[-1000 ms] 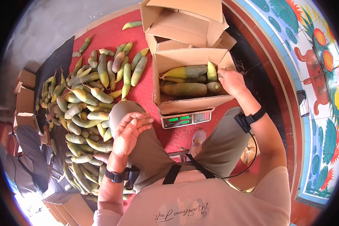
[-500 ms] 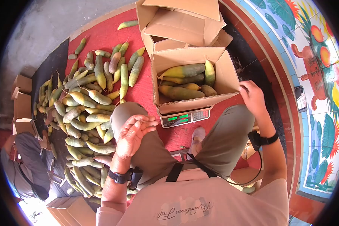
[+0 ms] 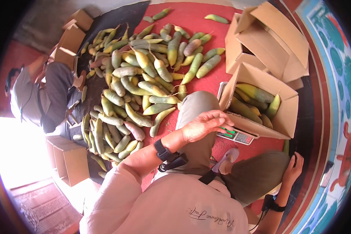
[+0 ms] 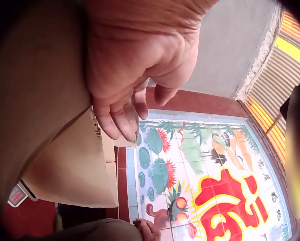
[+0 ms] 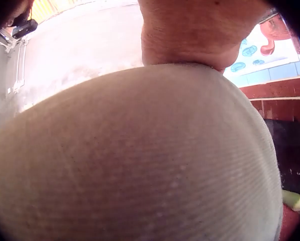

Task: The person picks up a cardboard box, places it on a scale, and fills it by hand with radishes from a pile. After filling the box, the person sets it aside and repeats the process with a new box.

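Note:
In the head view the left hand [image 3: 208,125] hangs over the left knee, fingers loosely extended and empty, beside the scale [image 3: 238,136]. An open carton [image 3: 280,126] tilts in view on the scale, with several green-yellow radishes [image 3: 256,93] lying inside. The right hand [image 3: 293,168] rests at the outer side of the right knee with nothing seen in it. The left wrist view shows the left hand [image 4: 140,60] with relaxed, slightly bent fingers. In the right wrist view the trouser knee [image 5: 155,150] fills most of the picture and hides the fingers of the right hand [image 5: 195,35].
A large heap of radishes [image 3: 152,87] covers the red mat [image 3: 167,128] to the left. Empty cartons [image 3: 269,43] stand behind the filled one. Another person [image 3: 37,93] sits at the far left near a carton [image 3: 72,162]. A painted tile wall [image 3: 341,97] borders the right.
The head view has turned to the left, so the carton and scale appear farther right. My right hand has moved from the carton's side down to the right knee. My left hand stays over the left knee.

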`<move>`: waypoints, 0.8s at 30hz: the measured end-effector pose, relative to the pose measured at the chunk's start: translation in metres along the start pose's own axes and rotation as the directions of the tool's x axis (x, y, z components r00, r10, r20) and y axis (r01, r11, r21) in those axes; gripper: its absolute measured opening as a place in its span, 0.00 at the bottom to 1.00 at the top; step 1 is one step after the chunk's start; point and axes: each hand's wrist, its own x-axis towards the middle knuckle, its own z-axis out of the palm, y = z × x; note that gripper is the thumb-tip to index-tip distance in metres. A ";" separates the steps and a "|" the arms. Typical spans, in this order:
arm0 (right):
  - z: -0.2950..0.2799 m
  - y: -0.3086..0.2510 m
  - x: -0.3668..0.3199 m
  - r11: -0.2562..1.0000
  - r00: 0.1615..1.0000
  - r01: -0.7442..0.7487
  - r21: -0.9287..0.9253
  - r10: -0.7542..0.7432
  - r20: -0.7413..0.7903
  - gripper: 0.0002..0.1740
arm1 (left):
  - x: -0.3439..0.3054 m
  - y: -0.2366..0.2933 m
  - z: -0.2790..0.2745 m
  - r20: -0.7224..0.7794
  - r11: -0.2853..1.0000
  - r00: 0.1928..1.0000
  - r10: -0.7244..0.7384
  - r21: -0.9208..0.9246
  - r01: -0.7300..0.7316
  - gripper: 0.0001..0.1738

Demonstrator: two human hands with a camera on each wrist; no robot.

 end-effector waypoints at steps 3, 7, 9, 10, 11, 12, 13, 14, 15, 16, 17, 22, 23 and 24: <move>0.000 -0.010 0.000 0.999 0.999 0.032 -0.035 -0.032 -0.003 0.11 | 0.001 0.001 0.000 0.000 1.000 1.000 -0.028 0.005 0.028 0.14; 0.003 -0.023 0.006 0.994 0.995 0.094 -0.048 -0.094 -0.009 0.11 | -0.004 -0.001 0.004 -0.004 1.000 1.000 -0.009 0.011 0.009 0.14; 0.005 -0.028 0.009 0.991 0.992 0.129 -0.048 -0.129 0.000 0.11 | -0.009 -0.001 0.006 -0.008 1.000 1.000 0.019 0.007 -0.019 0.14; 0.007 -0.029 0.011 0.988 0.989 0.149 -0.051 -0.149 0.004 0.11 | -0.015 0.002 0.008 -0.029 0.999 0.999 0.034 0.005 -0.034 0.14; 0.009 -0.030 0.012 0.985 0.985 0.171 -0.037 -0.171 0.015 0.11 | -0.023 0.005 0.009 -0.032 0.998 0.998 0.059 -0.016 -0.060 0.14; 0.010 -0.029 0.014 0.983 0.984 0.177 -0.044 -0.177 0.015 0.11 | -0.031 0.009 0.010 -0.034 0.996 0.996 0.084 -0.035 -0.086 0.15; 0.011 -0.029 0.016 0.982 0.983 0.181 -0.054 -0.181 0.012 0.11 | -0.044 0.016 0.008 -0.065 0.995 0.993 0.095 -0.029 -0.097 0.16; 0.012 -0.029 0.018 0.979 0.980 0.196 -0.046 -0.196 0.019 0.11 | -0.059 0.024 0.006 -0.115 0.992 0.986 0.123 0.047 -0.118 0.18; 0.013 -0.029 0.019 0.976 0.978 0.210 -0.056 -0.210 0.017 0.11 | -0.074 0.029 -0.001 -0.182 0.986 0.970 0.164 0.059 -0.155 0.19; 0.015 -0.028 0.020 0.973 0.975 0.221 -0.065 -0.221 0.016 0.11 | -0.091 0.033 -0.010 -0.247 0.979 0.948 0.201 0.074 -0.188 0.20; 0.018 -0.028 0.021 0.971 0.973 0.231 -0.055 -0.230 0.025 0.11 | -0.110 0.033 -0.023 -0.330 0.974 0.916 0.228 0.069 -0.217 0.20; 0.023 -0.025 0.026 0.959 0.960 0.279 -0.056 -0.279 0.016 0.12 | -0.227 0.020 -0.099 -0.723 0.969 0.650 0.234 0.224 -0.100 0.21; 0.024 -0.025 0.026 0.957 0.958 0.285 -0.057 -0.284 0.029 0.12 | -0.256 0.012 -0.120 -0.778 0.981 0.599 0.189 0.179 -0.077 0.20; 0.024 -0.025 0.026 0.956 0.958 0.286 -0.065 -0.285 0.030 0.12 | -0.284 0.002 -0.136 -0.826 0.990 0.545 0.140 0.131 -0.056 0.20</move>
